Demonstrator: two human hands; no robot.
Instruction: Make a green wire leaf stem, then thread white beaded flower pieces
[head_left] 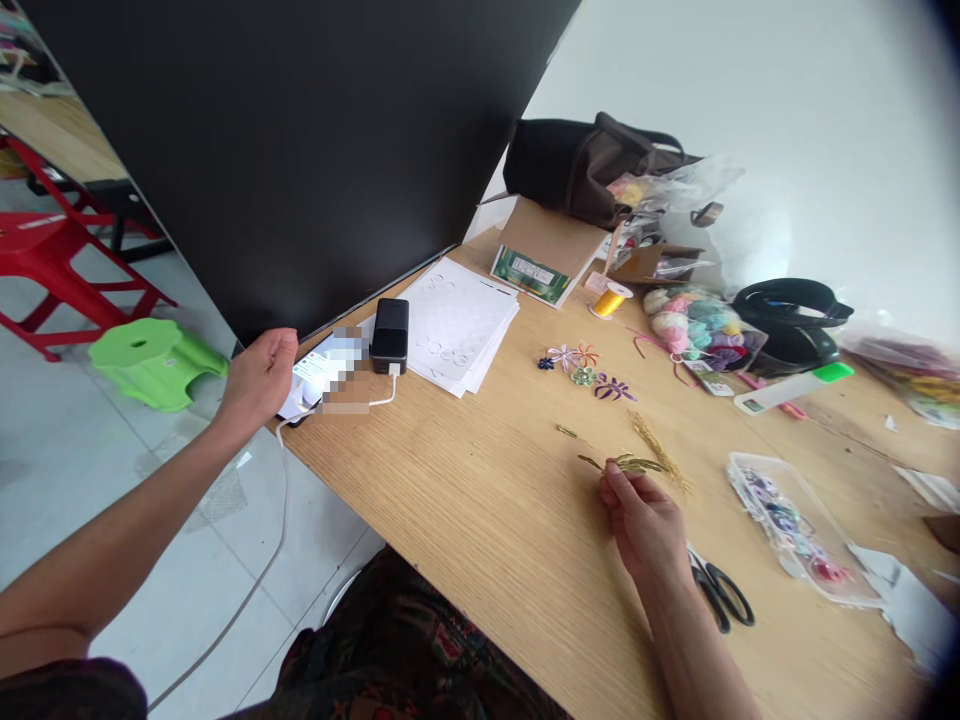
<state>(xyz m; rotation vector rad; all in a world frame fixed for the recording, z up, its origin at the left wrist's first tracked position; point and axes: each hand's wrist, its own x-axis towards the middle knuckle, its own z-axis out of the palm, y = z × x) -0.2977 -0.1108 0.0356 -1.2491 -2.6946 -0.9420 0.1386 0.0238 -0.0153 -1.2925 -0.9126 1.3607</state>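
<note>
My right hand [643, 515] pinches a slender golden sprig [641, 463] between thumb and fingers, just above the table. Beside it lie a bundle of fine gold strands [660, 450] and a small gold piece [566, 430]. Black-handled scissors [724, 595] lie partly behind my right wrist. At the table's left corner, my left hand [259, 382] is closed against the edge of a lit smartphone [319, 375]; its curled fingers are mostly hidden, so I cannot see whether they grip anything. Several small wire-like flowers [583, 375] rest beyond the gold pieces.
A black power bank [390, 335] with a white cable sits by paper sheets [457, 325]. Farther back are a gold thread spool [611, 299], bagged yarn balls [694, 325] and a dark bag [585, 165]. A clear box [795, 530] stands right. A black panel [300, 150] borders the table.
</note>
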